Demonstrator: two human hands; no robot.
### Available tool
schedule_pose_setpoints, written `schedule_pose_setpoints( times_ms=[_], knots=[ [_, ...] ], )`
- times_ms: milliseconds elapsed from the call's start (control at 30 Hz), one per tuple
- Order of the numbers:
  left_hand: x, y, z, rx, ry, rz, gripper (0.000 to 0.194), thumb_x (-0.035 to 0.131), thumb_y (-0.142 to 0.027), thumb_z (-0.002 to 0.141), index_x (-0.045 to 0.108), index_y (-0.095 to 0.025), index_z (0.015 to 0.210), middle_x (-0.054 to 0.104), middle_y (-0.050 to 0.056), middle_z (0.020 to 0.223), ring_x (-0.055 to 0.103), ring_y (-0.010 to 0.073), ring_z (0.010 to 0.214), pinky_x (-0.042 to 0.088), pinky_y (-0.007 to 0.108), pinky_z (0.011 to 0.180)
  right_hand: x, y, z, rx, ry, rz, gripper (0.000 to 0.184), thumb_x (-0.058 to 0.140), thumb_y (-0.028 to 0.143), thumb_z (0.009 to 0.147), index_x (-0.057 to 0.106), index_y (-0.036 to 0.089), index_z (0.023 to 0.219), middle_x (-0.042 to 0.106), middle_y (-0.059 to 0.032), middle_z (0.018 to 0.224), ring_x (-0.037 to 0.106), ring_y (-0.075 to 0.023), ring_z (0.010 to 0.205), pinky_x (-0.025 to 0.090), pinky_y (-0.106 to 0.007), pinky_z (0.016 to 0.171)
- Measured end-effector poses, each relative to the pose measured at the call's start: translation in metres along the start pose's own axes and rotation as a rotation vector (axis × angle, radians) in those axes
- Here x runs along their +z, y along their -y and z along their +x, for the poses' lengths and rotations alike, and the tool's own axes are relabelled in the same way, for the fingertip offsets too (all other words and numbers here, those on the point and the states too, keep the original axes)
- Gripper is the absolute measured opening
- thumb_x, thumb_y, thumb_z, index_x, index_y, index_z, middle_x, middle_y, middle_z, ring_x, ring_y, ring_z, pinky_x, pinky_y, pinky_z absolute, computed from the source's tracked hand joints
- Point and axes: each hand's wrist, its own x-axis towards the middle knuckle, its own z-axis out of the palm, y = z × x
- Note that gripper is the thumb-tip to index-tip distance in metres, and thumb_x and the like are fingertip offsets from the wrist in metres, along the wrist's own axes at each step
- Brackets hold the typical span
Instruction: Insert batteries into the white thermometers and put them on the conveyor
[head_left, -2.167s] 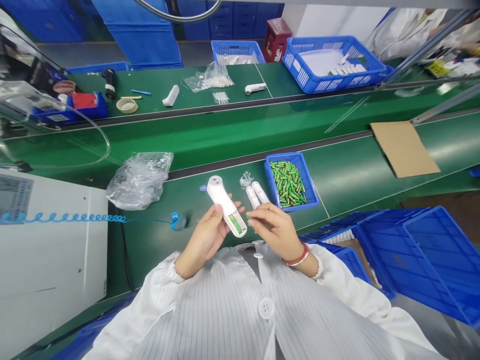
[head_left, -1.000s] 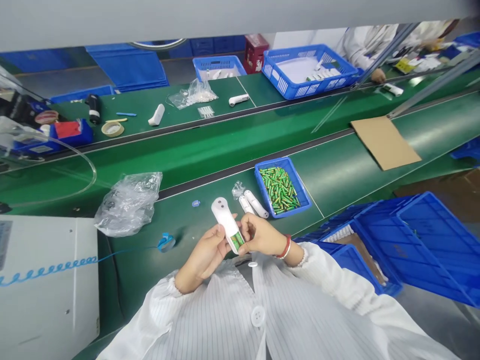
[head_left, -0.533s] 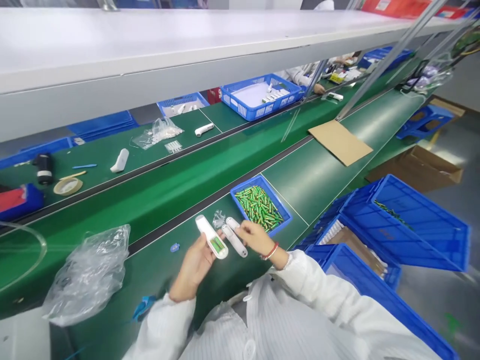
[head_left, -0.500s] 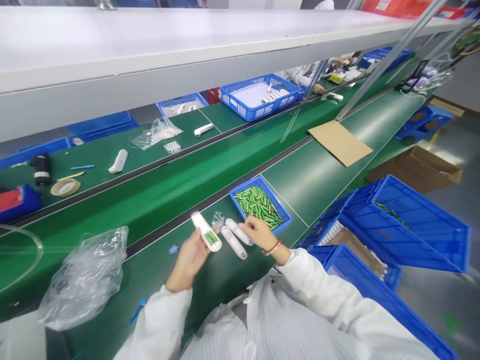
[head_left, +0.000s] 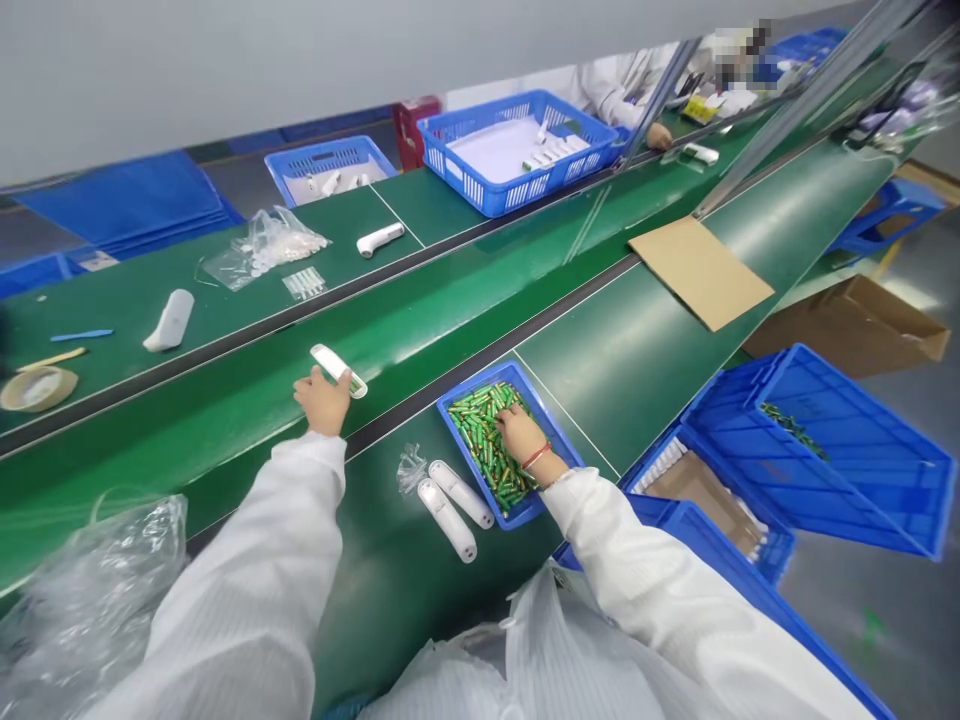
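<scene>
My left hand [head_left: 323, 398] reaches out over the green conveyor belt [head_left: 225, 400] and holds a white thermometer body [head_left: 338, 369] with green batteries showing in its open back, its fingers closed round the lower end. My right hand [head_left: 517, 435] rests in the small blue tray [head_left: 552, 428] full of green batteries [head_left: 480, 420], fingers curled down among them; what they grip is hidden. Two more white thermometer bodies [head_left: 454, 503] lie side by side on the table just left of the tray, beside a small crumpled clear wrapper [head_left: 409, 467].
A crumpled plastic bag [head_left: 82, 600] lies at the near left. Across the belt are white thermometers [head_left: 169, 320], a bag of parts [head_left: 266, 245], blue baskets [head_left: 517, 145], a tape roll [head_left: 34, 387] and another person's hand [head_left: 660, 135]. A cardboard sheet [head_left: 699, 270] and blue crates [head_left: 825, 450] sit right.
My left hand has carried the battery-loaded thermometer from in front of me out onto the conveyor belt. My right hand has left the thermometers and gone into the battery tray. The view swung right.
</scene>
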Motion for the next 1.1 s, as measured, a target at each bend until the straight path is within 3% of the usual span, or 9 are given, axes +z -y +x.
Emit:
schedule_pose_setpoints(
  times_ms=[100,200,267,367,567,700,767,933,1100],
  knots=[
    [-0.007,0.016,-0.071,0.195,0.211,0.117,0.022,0.045,-0.037,0.083,0.056,-0.018,0.083,0.062,0.009,0.088,0.056,0.0234,0.087,0.040,0.036,0.083,-0.004,-0.006,-0.010,-0.002,-0.015,0.046,0.021,0.046,0.012,0.085,0.064,0.010,0.095,0.058,-0.0151,0.097,0.058,-0.0194,0.085,0.045,-0.033,0.085],
    [-0.005,0.034,-0.166,0.076,0.633,0.218,0.029,0.042,-0.043,0.085,0.059,-0.020,0.085,0.064,0.005,0.076,0.059,0.0195,0.069,0.040,0.029,0.067,-0.009,-0.010,-0.024,-0.009,-0.043,0.109,0.022,0.047,0.017,0.085,0.062,0.012,0.101,0.059,-0.0141,0.100,0.058,-0.0200,0.089,0.046,-0.035,0.086],
    [0.004,0.041,-0.220,0.008,0.765,0.241,0.035,0.044,-0.044,0.084,0.058,-0.020,0.103,0.064,0.005,0.077,0.060,0.0196,0.069,0.040,0.028,0.065,-0.011,-0.010,-0.031,-0.022,-0.054,0.176,0.022,0.049,0.022,0.084,0.061,0.014,0.101,0.063,-0.0103,0.095,0.060,-0.0183,0.082,0.048,-0.033,0.080],
    [0.019,0.046,-0.262,0.133,0.917,0.326,0.047,0.044,-0.044,0.085,0.046,-0.027,0.129,0.064,0.008,0.092,0.061,0.0234,0.081,0.042,0.032,0.070,-0.010,-0.004,-0.036,-0.053,-0.101,0.337,0.021,0.049,0.026,0.082,0.062,0.016,0.095,0.065,-0.0056,0.082,0.059,-0.0158,0.067,0.050,-0.031,0.068],
    [-0.005,0.069,-0.253,0.335,0.885,0.494,0.035,0.049,-0.032,0.084,0.059,-0.030,0.117,0.054,0.012,0.113,0.054,0.0276,0.101,0.043,0.040,0.085,-0.014,0.010,-0.044,-0.144,-0.139,0.463,0.020,0.051,0.028,0.079,0.064,0.018,0.091,0.063,-0.0058,0.084,0.057,-0.0149,0.065,0.049,-0.031,0.065],
    [-0.041,0.093,-0.252,0.456,0.576,0.618,0.047,0.041,-0.003,0.080,0.063,-0.034,0.108,0.042,0.005,0.134,0.034,0.0307,0.124,0.027,0.052,0.101,-0.018,0.011,-0.060,-0.122,-0.155,0.477,0.022,0.053,0.031,0.078,0.066,0.018,0.089,0.056,-0.0046,0.077,0.054,-0.0145,0.061,0.047,-0.032,0.061],
    [-0.051,0.100,-0.261,0.373,0.389,0.642,0.043,0.039,-0.008,0.084,0.061,-0.030,0.113,0.044,0.010,0.129,0.039,0.0302,0.119,0.030,0.050,0.098,-0.018,0.011,-0.071,-0.092,-0.137,0.509,0.023,0.055,0.035,0.077,0.066,0.018,0.088,0.055,-0.0035,0.074,0.053,-0.0146,0.060,0.047,-0.031,0.059],
    [-0.037,0.114,-0.278,0.054,0.413,0.444,0.050,0.034,-0.045,0.089,0.041,-0.023,0.133,0.054,0.009,0.096,0.056,0.0205,0.077,0.045,0.033,0.070,-0.009,0.022,-0.096,0.000,-0.012,0.733,0.032,0.058,0.050,0.074,0.061,0.019,0.080,0.059,-0.0023,0.070,0.057,-0.0166,0.065,0.050,-0.035,0.067],
    [-0.014,0.122,-0.260,0.089,0.342,0.389,0.061,0.048,-0.041,0.083,0.037,-0.009,0.134,0.052,0.017,0.106,0.051,0.0290,0.102,0.039,0.040,0.089,-0.007,0.044,-0.119,0.066,0.263,1.166,0.036,0.063,0.053,0.072,0.054,0.020,0.081,0.066,-0.0024,0.077,0.065,-0.0164,0.073,0.053,-0.035,0.074]
  ],
)
